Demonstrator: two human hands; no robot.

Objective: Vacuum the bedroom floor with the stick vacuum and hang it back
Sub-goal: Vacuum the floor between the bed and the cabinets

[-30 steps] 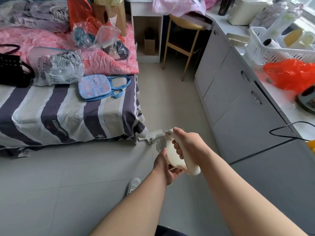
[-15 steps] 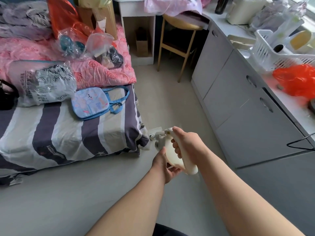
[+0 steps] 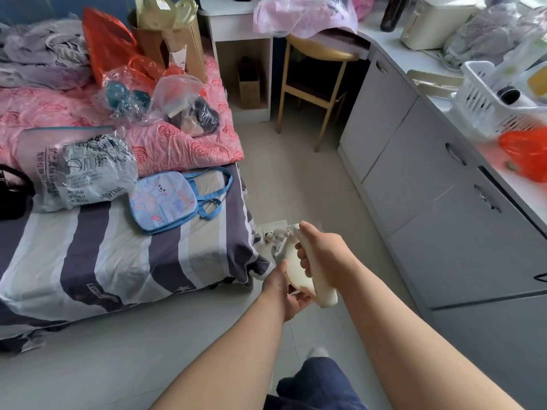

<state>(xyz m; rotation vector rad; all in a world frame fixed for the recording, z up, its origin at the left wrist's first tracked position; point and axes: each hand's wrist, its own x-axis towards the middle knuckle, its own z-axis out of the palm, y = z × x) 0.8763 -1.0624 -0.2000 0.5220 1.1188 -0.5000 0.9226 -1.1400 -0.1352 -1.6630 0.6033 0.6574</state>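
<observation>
We hold the stick vacuum (image 3: 291, 263) in both hands, nose down by the bed corner.
Our right hand (image 3: 322, 255) wraps the handle from above; our left hand (image 3: 281, 287) cups the body from below, fingers curled under (it is the nearer hand). The long axis runs toward 11 o'clock, down beside the bed (image 3: 118, 253); open floor (image 3: 296, 179) lies at 12 o'clock.

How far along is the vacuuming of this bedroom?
Mid-job. Done: cannot tell from the grey tiled floor. In hand: right hand and left hand both hold the cream plastic stick vacuum beside the striped bed. Left: hanging it back.
</observation>
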